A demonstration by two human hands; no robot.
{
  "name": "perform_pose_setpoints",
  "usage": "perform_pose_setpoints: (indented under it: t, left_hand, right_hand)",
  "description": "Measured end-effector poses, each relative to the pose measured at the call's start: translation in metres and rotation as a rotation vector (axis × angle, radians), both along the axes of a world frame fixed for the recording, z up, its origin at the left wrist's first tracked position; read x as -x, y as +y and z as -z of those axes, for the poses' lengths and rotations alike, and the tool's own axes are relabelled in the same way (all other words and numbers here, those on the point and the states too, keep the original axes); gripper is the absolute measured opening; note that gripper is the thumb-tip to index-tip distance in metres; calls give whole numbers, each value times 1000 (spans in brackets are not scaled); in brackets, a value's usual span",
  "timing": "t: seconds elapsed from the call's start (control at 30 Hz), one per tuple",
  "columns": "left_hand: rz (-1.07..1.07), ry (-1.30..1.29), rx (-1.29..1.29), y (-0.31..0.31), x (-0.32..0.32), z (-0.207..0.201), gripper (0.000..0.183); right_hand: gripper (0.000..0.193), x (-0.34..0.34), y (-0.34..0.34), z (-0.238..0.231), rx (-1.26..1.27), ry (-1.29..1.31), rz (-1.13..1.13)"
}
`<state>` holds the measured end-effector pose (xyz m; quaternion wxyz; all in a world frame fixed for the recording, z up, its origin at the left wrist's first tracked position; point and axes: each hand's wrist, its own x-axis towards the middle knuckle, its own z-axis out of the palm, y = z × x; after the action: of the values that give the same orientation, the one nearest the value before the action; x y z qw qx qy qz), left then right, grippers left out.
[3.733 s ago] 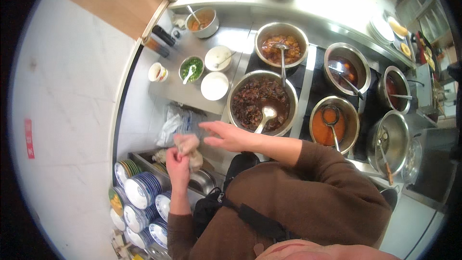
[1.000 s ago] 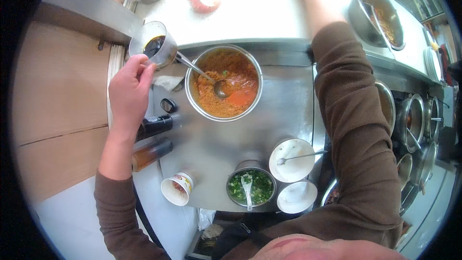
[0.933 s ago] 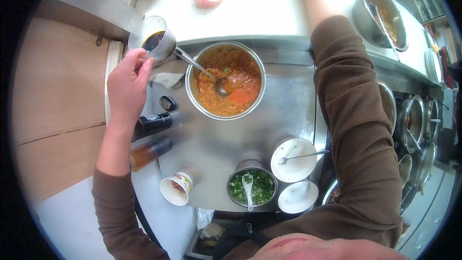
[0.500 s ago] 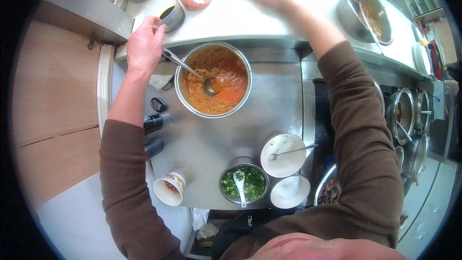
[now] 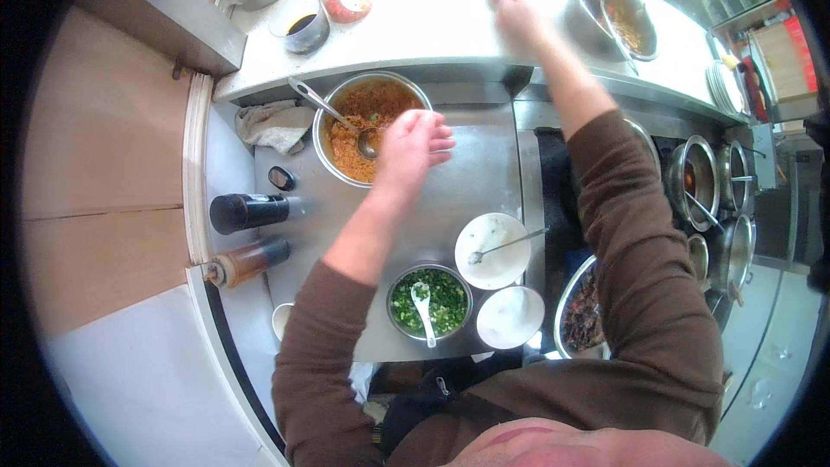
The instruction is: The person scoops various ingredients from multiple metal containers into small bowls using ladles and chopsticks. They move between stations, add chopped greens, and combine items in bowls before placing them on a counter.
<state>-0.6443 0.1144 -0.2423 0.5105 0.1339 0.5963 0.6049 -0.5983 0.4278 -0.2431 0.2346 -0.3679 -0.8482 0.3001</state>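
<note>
My left hand (image 5: 413, 149) hovers over the right side of a steel pot (image 5: 320, 151) of orange-brown minced sauce, hiding part of it. Its fingers are loosely bent and apart, and nothing shows in them. A ladle (image 5: 327, 105) leans in that pot, its handle resting over the far left rim. Farther off, my right hand (image 5: 514, 15) reaches above the bright white counter (image 5: 424, 30) with fingers stretched leftward and no object visible in it. Nearest to it is a large steel pot (image 5: 581, 24) of food with a long-handled utensil inside.
Nearer me stand a bowl of chopped greens (image 5: 445, 298) with a white spoon and two white bowls (image 5: 510, 316). Bottles (image 5: 251, 213) and a cloth (image 5: 275, 125) lie left. A dark-sauce bowl (image 5: 316, 39) and a red-food container (image 5: 350, 13) sit on the counter. Several pots (image 5: 692, 175) fill the right.
My left hand has left the dark-sauce bowl and come right and nearer, over the pot. My right hand has moved right along the counter. The whole view has shifted slightly.
</note>
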Motion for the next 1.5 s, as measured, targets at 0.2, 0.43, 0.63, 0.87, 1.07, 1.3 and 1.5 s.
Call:
perform_pose_setpoints:
  t: [0.2,0.43,0.63,0.87,1.07,1.3,1.5]
  left_hand:
    - [-318,-555,-140,84,-13,36,63]
    - [-395,-713,-234,131,-2,30,68]
    - [-347,-670,-243,123,3,35,38]
    - [-104,-585,-101,51,-29,15,23]
    - [132,-473,28,-80,-74,-58,29]
    - [74,-377,139,-247,-139,-113,38]
    - [-181,-434,125,-301,-205,-132,37]
  right_hand:
    - [44,30,-43,24,-212,-205,175]
    - [40,9,-81,-26,392,18,-365]
    - [42,-31,-101,-54,663,111,-340]
    - [40,-19,-89,-23,-453,-96,-213]
    - [30,-108,-159,-74,307,-136,-337]
    - [35,-338,-223,-132,1066,248,-415]
    - [29,-522,-252,-139,1263,479,-577]
